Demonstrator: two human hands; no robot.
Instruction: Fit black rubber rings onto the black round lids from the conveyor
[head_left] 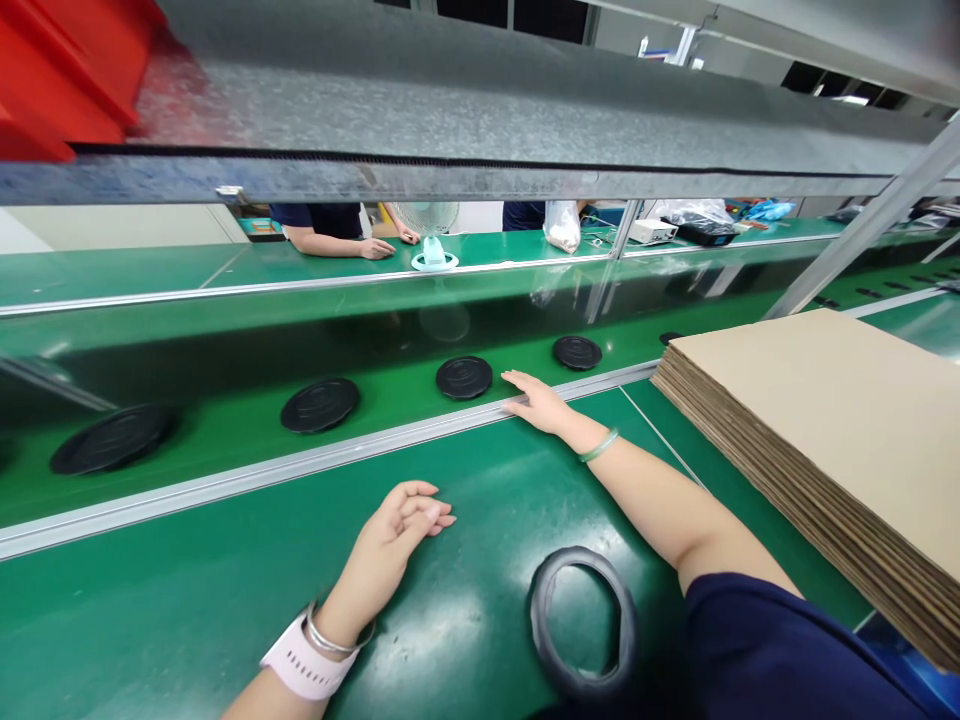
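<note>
There's the right hand (536,403), stretched flat on the metal rail (300,463), fingers spread and holding nothing, just beside a black disc (464,377) lying on the conveyor belt (225,440). The left hand (397,535) rests on the green table (187,600), loosely curled and empty (a black rubber ring (583,620) lies near it, untouched), with cardboard sheets (825,420) stacked to the right.

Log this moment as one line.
left hand: empty, on green table | right hand: empty, on rail near black disc | black ring: lying by right forearm

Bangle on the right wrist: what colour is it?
The bangle is pale green, seen best in the head view.
</note>
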